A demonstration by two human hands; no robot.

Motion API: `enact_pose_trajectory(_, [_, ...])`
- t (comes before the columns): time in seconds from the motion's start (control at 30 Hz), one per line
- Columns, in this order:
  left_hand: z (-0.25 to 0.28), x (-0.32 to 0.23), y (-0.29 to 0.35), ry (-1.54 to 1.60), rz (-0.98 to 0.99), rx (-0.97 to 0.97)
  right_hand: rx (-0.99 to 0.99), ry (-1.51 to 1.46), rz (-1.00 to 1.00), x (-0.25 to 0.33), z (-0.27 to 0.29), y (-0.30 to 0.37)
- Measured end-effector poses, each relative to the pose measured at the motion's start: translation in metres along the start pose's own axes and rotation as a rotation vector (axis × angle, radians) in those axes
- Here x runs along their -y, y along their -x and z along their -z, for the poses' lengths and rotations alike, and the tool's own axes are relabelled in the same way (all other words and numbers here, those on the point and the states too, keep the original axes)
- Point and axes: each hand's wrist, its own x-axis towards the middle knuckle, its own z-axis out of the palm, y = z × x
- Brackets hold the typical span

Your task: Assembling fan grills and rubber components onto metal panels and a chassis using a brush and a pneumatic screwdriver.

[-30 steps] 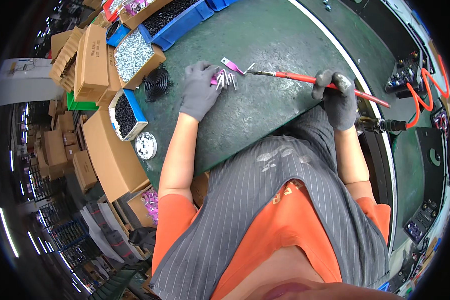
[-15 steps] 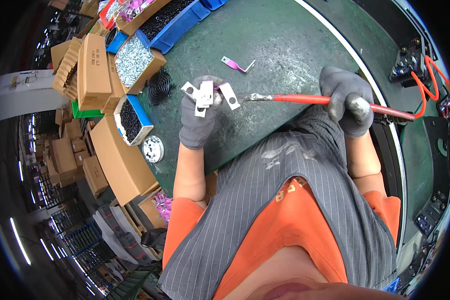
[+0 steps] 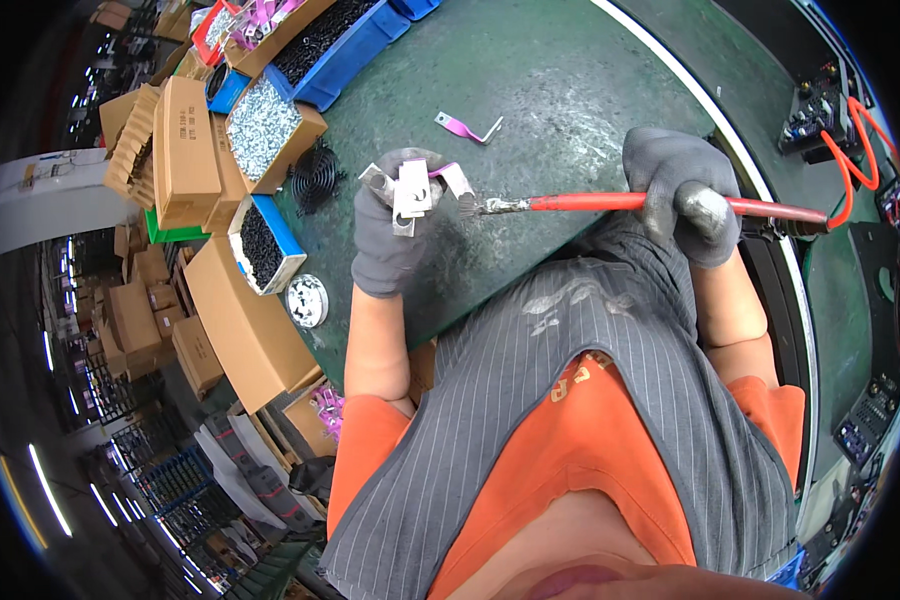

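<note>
- Brush point(image 3: 585, 202) bristles sit at about 4 o'clock of the bracket bundle point(image 3: 411, 190), right beside the outermost bracket; cannot tell whether they touch.
- Clock read with 12 at top of view, away from the wearer.
- Brush long axis runs nearly level, 9 to 3; bristle end toward 9, red handle end toward 3, dipping slightly.
- From right hand point(image 3: 682, 195), bundle lies at 9 o'clock, across a stretch of bare green table point(image 3: 560, 120).
- Right hand gloved, fist wrapped round the red handle, well back from the bristles.
- Left hand point(image 3: 384, 248) gloved, fingers curled and pinching the bundle above the table; exact fingertip contact hidden behind the brackets.
- Bundle: several flat, bent metal strips, fanned out unevenly. Pale silvery tabs face the wearer, round holes in some. Pink-purple colour shows on one at the 1 o'clock side. Count uncertain, overlapping.
- Loose bracket point(image 3: 457, 127) on the table, 1 o'clock from bundle, left hand nearer. Long axis 10 to 4, bent silvery end kicking up toward 1. Pink-purple middle, hole at the 10 o'clock end.
- Black coil point(image 3: 315, 178) on the table at 9 o'clock from bundle, apart from it.
</note>
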Motion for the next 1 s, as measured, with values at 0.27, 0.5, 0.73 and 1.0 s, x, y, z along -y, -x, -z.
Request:
enact_pose_trajectory(0.27, [-0.007, 0.017, -0.041, -0.165, 0.055, 0.061, -0.266, -0.009, -0.314, -0.014, 0.015, 0.022])
enact_pose_trajectory(0.5, [-0.021, 0.05, -0.074, -1.002, -0.078, 0.341, -0.445, -0.436, -0.492, -0.041, 0.017, 0.043])
enact_pose_trajectory(0.73, [-0.019, 0.024, -0.04, -0.072, 0.185, 0.041, -0.488, -0.726, -0.435, -0.042, 0.018, 0.042])
enact_pose_trajectory(1.0, [-0.032, -0.006, 0.011, 0.41, 0.104, 0.042, -0.434, -0.801, -0.518, -0.04, 0.004, 0.018])
